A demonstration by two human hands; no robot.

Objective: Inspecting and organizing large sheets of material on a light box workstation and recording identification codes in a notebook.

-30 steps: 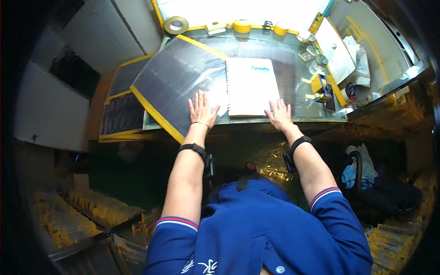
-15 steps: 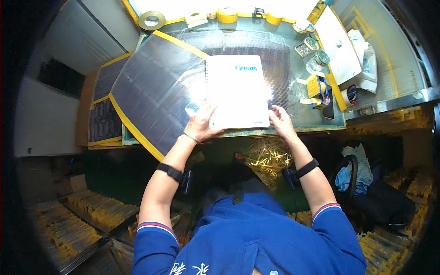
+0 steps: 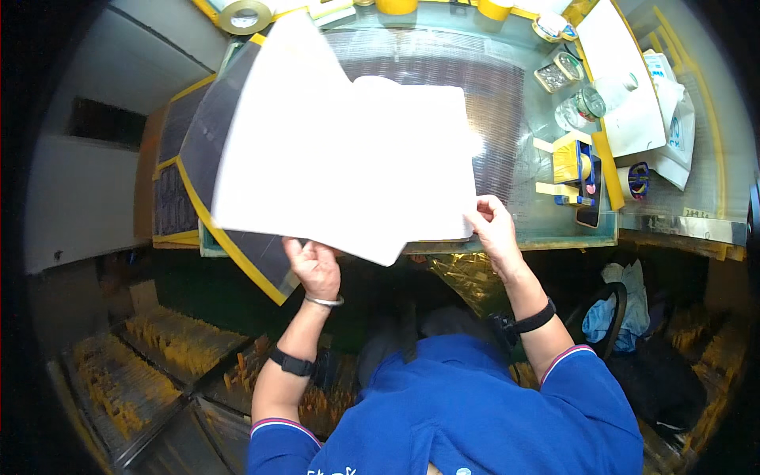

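Left hand curls beneath the lower edge of a white leaf, its fingertips partly covered, so whether it pinches the leaf cannot be told; it seems placed there to support the overhang. Right hand has thumb and forefinger drawn close at the right edge of the white notebook, probably to steady it; glare hides whether they grip a page. The notebook lies open near the front of the glass table, its leaf angled leftward over a dark yellow-bordered sheet. To the right stands a tape dispenser loaded with yellow tape, handy for reaching. Behind it, a squarish clear container holds small pieces; the glass jar's contents are unclear. A white cup holds something blue-handled.
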